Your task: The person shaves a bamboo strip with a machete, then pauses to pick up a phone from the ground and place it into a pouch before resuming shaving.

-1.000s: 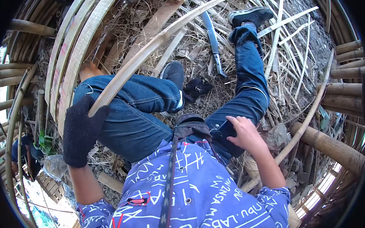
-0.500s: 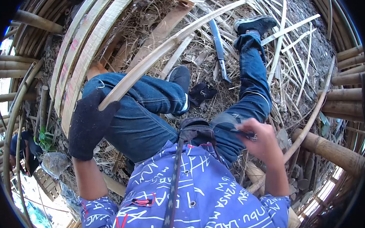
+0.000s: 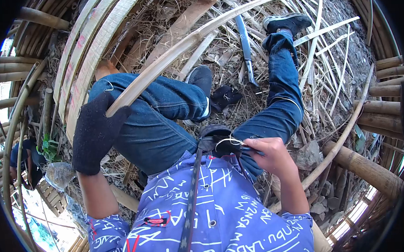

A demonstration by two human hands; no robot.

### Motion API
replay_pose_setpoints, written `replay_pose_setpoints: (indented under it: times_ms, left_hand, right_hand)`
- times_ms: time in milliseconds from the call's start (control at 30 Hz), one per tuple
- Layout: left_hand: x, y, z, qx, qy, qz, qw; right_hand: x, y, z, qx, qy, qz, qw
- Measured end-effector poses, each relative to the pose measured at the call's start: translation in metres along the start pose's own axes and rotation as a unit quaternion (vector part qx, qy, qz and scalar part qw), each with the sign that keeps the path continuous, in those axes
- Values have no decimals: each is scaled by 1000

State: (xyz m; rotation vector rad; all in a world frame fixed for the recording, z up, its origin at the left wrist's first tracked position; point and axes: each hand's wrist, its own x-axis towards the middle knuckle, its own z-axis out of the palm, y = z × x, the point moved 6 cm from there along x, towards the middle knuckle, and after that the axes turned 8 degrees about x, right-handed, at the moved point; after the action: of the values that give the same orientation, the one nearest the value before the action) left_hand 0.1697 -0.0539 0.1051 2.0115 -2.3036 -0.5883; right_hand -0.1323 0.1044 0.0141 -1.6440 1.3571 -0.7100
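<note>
Both hands full: right hand (image 3: pixel 274 155) now pinches pale sliver (image 3: pixel 231 140), frame centre; left hand (image 3: pixel 95 134) still grips strip (image 3: pixel 163 63) alone.

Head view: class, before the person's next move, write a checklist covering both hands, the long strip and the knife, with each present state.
1. Left hand gloved: ok, covered in black.
2. Long strip gripped: ok, near end in the left hand.
3. Right hand gloved: not ok, bare.
4. Right hand free: not ok, pinching a thin pale fibre.
5. Knife set down: ok, on the littered ground.
6. Knife's sharpness: cannot tell.
</note>
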Motion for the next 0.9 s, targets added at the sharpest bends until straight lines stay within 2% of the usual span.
replay_pose_setpoints:
  times_ms: [67,133,233,400,533,600,733,800,900]
  left_hand:
    - [0,2,-1,7,-2,0,1000]
    - [0,2,-1,15,-1,-1,1000]
    - [0,0,0,16,12,17,1000]
    - [1,-2,0,41,5,19,999]
    - [0,2,0,11,0,5,1000]
    - [0,5,-2,24,7,12,1000]
    - [0,0,-3,59,14,30,998]
    - [2,0,-2,64,-6,0,998]
    - [0,6,-1,30,-10,-13,999]
  right_hand:
    - [2,9,12,0,12,-12,1000]
    - [5,18,30,-43,50,-78,995]
    - [10,24,40,-49,79,-90,992]
    - [6,10,34,-93,37,-153,983]
    - [3,21,39,-109,37,-145,983]
    - [8,27,46,-54,-29,-90,994]
    - [0,0,41,-84,19,-165,982]
    - [2,14,39,-90,36,-134,986]
    - [12,52,46,10,-36,-20,999]
